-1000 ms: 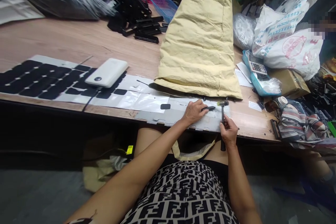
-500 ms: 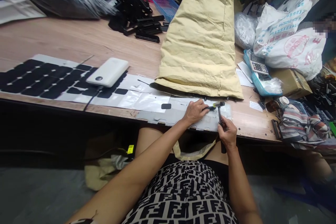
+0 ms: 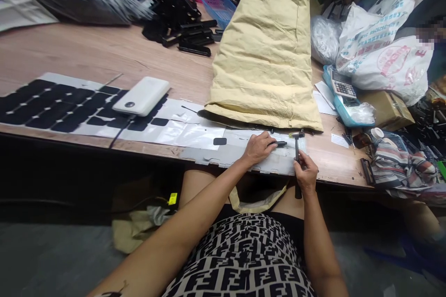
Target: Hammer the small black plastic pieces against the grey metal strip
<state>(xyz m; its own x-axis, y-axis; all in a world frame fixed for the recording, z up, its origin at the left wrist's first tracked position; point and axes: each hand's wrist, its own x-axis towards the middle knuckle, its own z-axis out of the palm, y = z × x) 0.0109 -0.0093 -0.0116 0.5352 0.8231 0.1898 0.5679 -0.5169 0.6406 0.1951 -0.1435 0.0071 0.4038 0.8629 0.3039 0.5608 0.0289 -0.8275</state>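
Observation:
My right hand (image 3: 306,172) is closed round the dark handle of a small hammer (image 3: 297,158). The hammer's head, yellowish at its left end, is at the top, close to the yellow cloth's lower edge. My left hand (image 3: 258,148) rests low over the bench, its fingers closed on a slim black part (image 3: 278,144) that points right toward the hammer. What this part is exactly I cannot make out. Beneath both hands lies a pale grey sheet (image 3: 200,154) along the bench's front edge. A small black rounded piece (image 3: 219,141) lies on white film to the left.
A large yellow cloth bag (image 3: 265,60) stands just beyond my hands. To the left are a white power bank (image 3: 142,96) and a sheet of black cells (image 3: 42,102). At right are a calculator (image 3: 343,87), a cardboard box (image 3: 388,109) and a striped cloth (image 3: 393,164).
The hammer has moved right and slightly away from the black part, with my right hand shifting right. My left hand stays in place, still holding the part.

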